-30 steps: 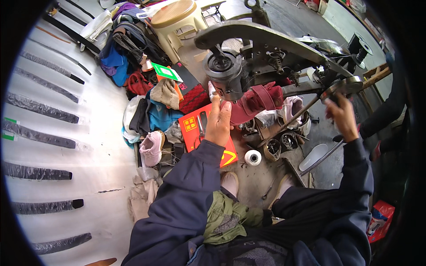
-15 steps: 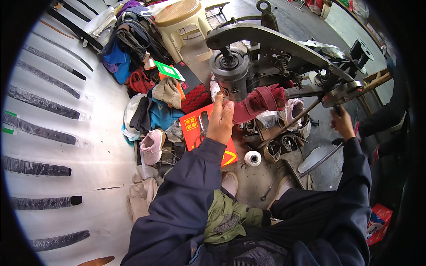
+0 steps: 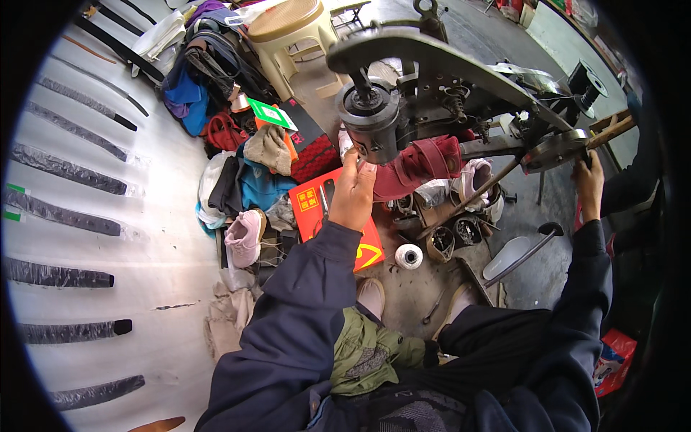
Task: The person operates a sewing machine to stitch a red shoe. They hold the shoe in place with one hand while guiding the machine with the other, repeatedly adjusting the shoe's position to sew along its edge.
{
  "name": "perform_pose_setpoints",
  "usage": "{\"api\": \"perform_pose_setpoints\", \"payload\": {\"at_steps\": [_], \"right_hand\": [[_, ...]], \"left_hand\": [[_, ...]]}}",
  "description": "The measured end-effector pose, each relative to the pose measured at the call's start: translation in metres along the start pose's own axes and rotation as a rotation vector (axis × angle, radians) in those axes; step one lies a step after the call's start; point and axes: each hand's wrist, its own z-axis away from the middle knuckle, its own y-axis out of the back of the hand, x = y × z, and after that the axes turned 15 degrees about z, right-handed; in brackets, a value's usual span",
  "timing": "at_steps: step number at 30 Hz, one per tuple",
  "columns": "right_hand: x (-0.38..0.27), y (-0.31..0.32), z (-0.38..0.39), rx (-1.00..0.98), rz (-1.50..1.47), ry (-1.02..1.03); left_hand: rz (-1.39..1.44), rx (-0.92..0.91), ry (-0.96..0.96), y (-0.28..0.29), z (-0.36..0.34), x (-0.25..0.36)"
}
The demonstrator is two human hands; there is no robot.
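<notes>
A dark metal shoe-sewing machine (image 3: pixel 432 65) stands in front of me, with a round head at its left end. Beneath that head is a dark red shoe (image 3: pixel 421 169) with a strap, pushed over the machine's arm. My left hand (image 3: pixel 353 198) grips the shoe's near left end, thumb up against the head; that end is partly hidden by hand and machine. On the right, my right hand (image 3: pixel 591 183) is at the rim of the machine's hand wheel (image 3: pixel 553 151), fingers curled on it. Exactly how they hold the rim is hard to see.
Below the machine lie a white thread spool (image 3: pixel 409 256), tins of small parts (image 3: pixel 440 243), a pale insole (image 3: pixel 507 258) and a red box (image 3: pixel 368 241). A pink shoe (image 3: pixel 245 237) and piled bags (image 3: pixel 216 65) are left. Behind stands a beige stool (image 3: pixel 288 29).
My right hand has moved from the wheel's lower side to its right edge, outward and up. My left hand and the red shoe have stayed nearly in place.
</notes>
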Motion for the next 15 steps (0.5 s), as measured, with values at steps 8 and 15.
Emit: {"api": "perform_pose_setpoints", "payload": {"at_steps": [8, 15], "right_hand": [[0.004, -0.072, 0.068, -0.435, 0.076, -0.123], [-0.044, -0.066, 0.080, -0.541, 0.140, -0.085]], "left_hand": [[-0.068, 0.045, -0.045, 0.000, 0.004, 0.005], [-0.442, 0.122, -0.319, -0.004, 0.002, 0.006]]}}
